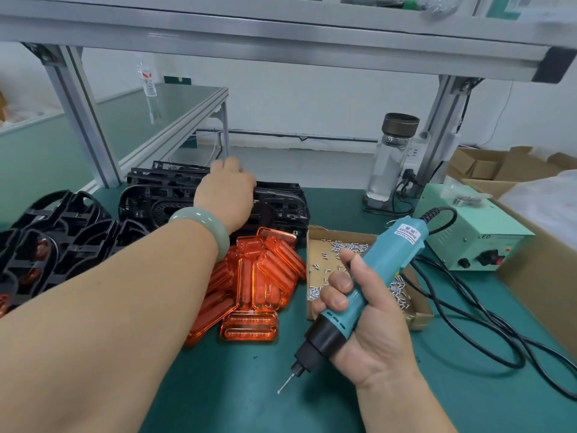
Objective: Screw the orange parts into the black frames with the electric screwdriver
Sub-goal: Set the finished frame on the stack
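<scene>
Holding the electric screwdriver [385,260] in my right hand [368,323], fingers wrapped round its teal barrel, I have the bit angled down and to the left above the green surface [249,395], touching nothing. My left hand [224,190] is stretched out to the stack of black frames [281,203] at the middle of the frame and lies on top of it. Its fingers are bent over the far side and hidden from me, so I cannot tell whether they have closed on a frame or merely rest there.

As for progress, the work looks partly done, with plenty left. At the left edge a separate heap [62,220] of frames shows orange glinting inside several of them. I take these for finished pieces, though I can't make out any fasteners in them. The loose orange parts [259,276] lie in a jumbled pile just below the centre stack, between my two arms, and there are many of them. Nothing sits in front of me ready for fastening: no frame is laid out with an orange part in it. So I read this as the gap between pieces, with the next frame to be fetched. What follows is seating a part, picking screws [331,250] from the shallow cardboard tray [343,234] beside the pile, and driving them.
</scene>
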### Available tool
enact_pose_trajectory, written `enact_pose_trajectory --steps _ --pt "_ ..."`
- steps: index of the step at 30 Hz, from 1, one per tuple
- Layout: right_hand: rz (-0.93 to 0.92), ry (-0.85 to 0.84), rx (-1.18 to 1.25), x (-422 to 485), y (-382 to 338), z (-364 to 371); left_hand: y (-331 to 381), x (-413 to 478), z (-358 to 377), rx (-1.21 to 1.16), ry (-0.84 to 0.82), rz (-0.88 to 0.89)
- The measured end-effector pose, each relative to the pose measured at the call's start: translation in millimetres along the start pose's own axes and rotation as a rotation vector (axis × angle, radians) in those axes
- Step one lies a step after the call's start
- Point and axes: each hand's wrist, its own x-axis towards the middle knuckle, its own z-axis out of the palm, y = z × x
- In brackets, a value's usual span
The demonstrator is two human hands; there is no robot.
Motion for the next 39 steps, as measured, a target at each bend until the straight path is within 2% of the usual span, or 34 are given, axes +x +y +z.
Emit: enact_pose_trajectory --steps 6,10,15,22,29,32,34,39 --pt "0.003 0.005 0.003 -0.6 -0.9 0.5 -0.1 -7.6 -9.9 0.026 0.022 0.000" --pt "0.003 0.009 -0.007 -1.6 -1.5 -0.5 -4.0 -15.1 -13.8 0.005 0.115 -0.016" --pt "-0.003 0.032 -0.006 0.9 -3.0 -1.4 -9.0 -23.4 -25.0 -0.137 0.237 -0.075" --pt "-0.026 0.017 0.025 0.2 -9.7 -1.4 -17.4 -46.2 -55.7 -0.381 0.454 -0.257" --pt "-0.060 0.003 0.047 -2.2 -22.0 -4.3 -25.9 -101.3 -77.1 -0.568 0.516 -0.282" --pt "-0.080 -0.017 0.080 -3.3 -28.6 -5.5 -31.0 -127.0 -82.5 -0.556 0.482 -0.236" --pt "-0.090 -0.030 0.097 -3.5 -31.9 -5.9 -30.9 -140.8 -81.6 -0.519 0.401 -0.187" --pt "-0.084 -0.064 0.113 -6.6 -35.4 -7.0 -21.4 -165.4 -60.0 -0.512 -0.021 -0.037"
